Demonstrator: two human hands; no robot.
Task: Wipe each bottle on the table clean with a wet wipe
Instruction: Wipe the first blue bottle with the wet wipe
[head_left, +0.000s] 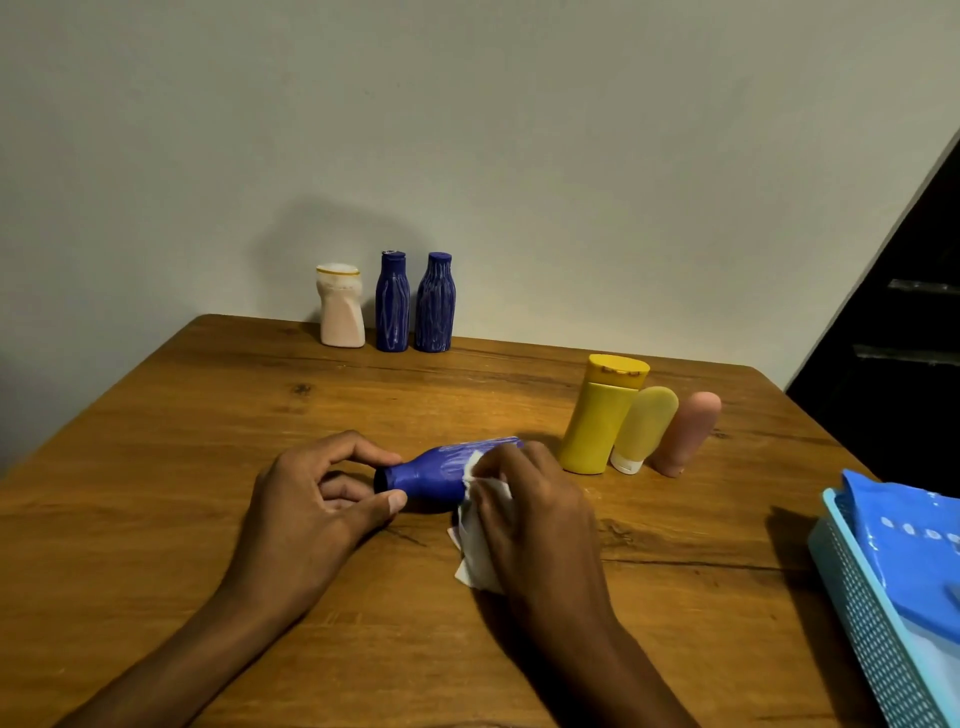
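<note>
A blue bottle lies on its side in the middle of the wooden table, cap end to the left. My left hand pinches its neck between thumb and forefinger. My right hand holds a white wet wipe against the bottle's body, and the wipe hangs down to the table. At the back stand a white bottle and two streaked blue bottles. To the right stand a yellow bottle, a pale yellow tube and a pink tube.
A light blue mesh basket holding a blue pack of wipes sits at the table's right edge. A plain wall runs behind the table. A dark opening lies at the far right.
</note>
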